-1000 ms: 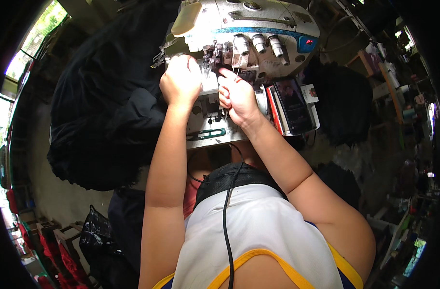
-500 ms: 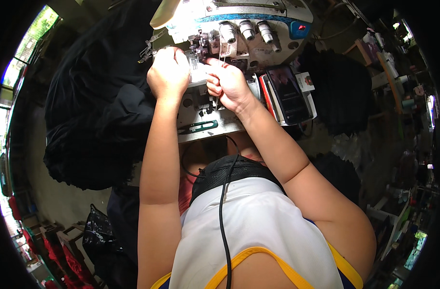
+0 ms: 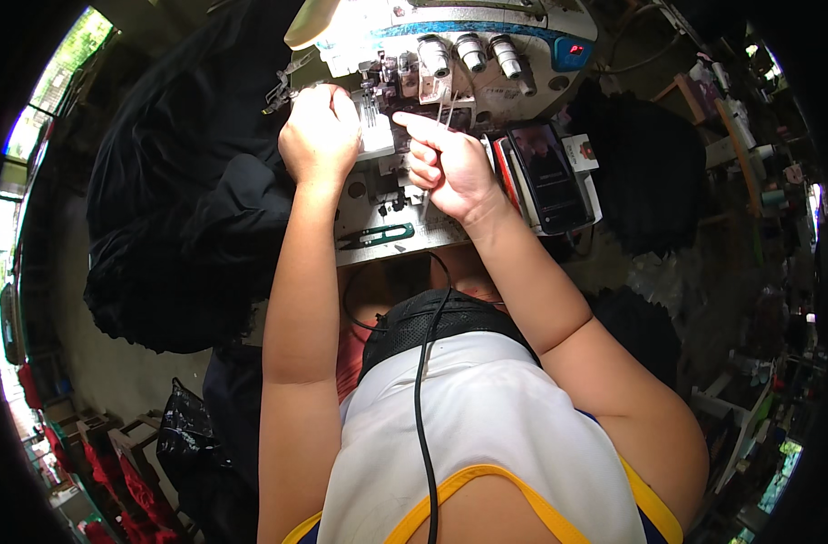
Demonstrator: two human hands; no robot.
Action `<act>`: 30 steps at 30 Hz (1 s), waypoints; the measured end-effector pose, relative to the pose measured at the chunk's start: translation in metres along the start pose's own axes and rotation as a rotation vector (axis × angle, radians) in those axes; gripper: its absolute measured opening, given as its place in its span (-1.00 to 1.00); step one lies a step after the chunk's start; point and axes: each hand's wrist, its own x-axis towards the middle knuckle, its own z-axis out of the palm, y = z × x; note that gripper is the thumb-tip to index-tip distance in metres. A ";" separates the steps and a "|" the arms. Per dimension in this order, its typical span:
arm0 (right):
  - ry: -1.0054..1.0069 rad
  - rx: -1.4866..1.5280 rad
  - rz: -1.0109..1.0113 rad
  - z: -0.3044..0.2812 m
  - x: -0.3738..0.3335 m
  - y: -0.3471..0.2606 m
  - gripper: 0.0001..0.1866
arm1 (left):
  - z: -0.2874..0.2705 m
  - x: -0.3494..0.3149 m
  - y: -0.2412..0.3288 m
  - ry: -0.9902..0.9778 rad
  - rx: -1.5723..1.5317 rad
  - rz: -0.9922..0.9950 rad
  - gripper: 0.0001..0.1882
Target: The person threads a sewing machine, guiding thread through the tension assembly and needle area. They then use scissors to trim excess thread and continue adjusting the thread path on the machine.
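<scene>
An overlock-type sewing machine (image 3: 514, 102) stands ahead, its needle area brightly lit. Just left of the needles, my left hand (image 3: 320, 136) is closed with the fingers curled; whatever it pinches is hidden behind the knuckles. To the right of the needle plate (image 3: 376, 136) is my right hand (image 3: 455, 170), index finger pointing toward the plate and the other fingers curled around slim metal tweezers (image 3: 446, 111). The tweezers' two prongs stick up above the hand, apart from the machine's needles. Green thread snips (image 3: 378, 237) lie on the machine bed's near edge.
A dark phone (image 3: 548, 177) rests on boxes right of my right hand. Black fabric (image 3: 192, 218) is heaped at the left, and more dark cloth (image 3: 650, 172) hangs at the right. A black cable (image 3: 418, 390) runs down my front.
My right hand has drawn back to the right and slightly down, away from the needle area, with the tweezers in it. My left hand has stayed nearly in place.
</scene>
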 end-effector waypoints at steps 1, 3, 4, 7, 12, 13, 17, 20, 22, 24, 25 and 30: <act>0.053 -0.029 -0.012 0.003 -0.005 -0.001 -0.67 | 0.001 -0.001 0.000 0.009 -0.004 0.001 -0.80; 0.084 -0.104 -0.031 0.004 -0.010 0.000 -0.90 | 0.001 -0.001 0.000 0.022 -0.004 0.013 -0.80; 0.102 -0.142 -0.041 0.004 -0.013 0.000 -0.88 | 0.001 0.000 0.000 0.025 -0.003 0.024 -0.80; 0.081 -0.181 -0.029 0.005 -0.017 -0.001 -0.84 | 0.002 -0.001 -0.002 0.029 -0.001 0.040 -0.80; 0.109 -0.142 -0.045 0.004 -0.013 -0.001 -0.75 | 0.002 -0.001 -0.002 0.041 -0.022 0.054 -0.80; 0.074 -0.131 -0.020 0.001 -0.010 -0.001 -0.63 | 0.002 -0.001 -0.002 0.039 -0.020 0.052 -0.80; 0.058 -0.060 -0.019 0.001 0.000 0.004 -0.54 | 0.002 -0.001 -0.001 0.051 -0.021 0.059 -0.81; 0.059 -0.027 -0.028 0.002 0.007 0.007 -0.53 | 0.001 -0.001 0.000 0.048 -0.024 0.049 -0.82; 0.042 -0.007 -0.024 0.003 0.009 0.006 -0.51 | 0.002 -0.001 0.000 0.043 -0.022 0.040 -0.82; 0.032 0.005 -0.026 0.003 0.012 0.007 -0.51 | 0.002 -0.001 -0.002 0.043 -0.017 0.040 -0.82; 0.026 0.013 -0.029 0.003 0.013 0.008 -0.51 | 0.002 -0.001 -0.002 0.044 -0.019 0.041 -0.82; 0.075 -0.014 -0.035 0.006 0.014 0.009 -0.53 | 0.002 0.000 0.000 0.031 -0.018 0.035 -0.82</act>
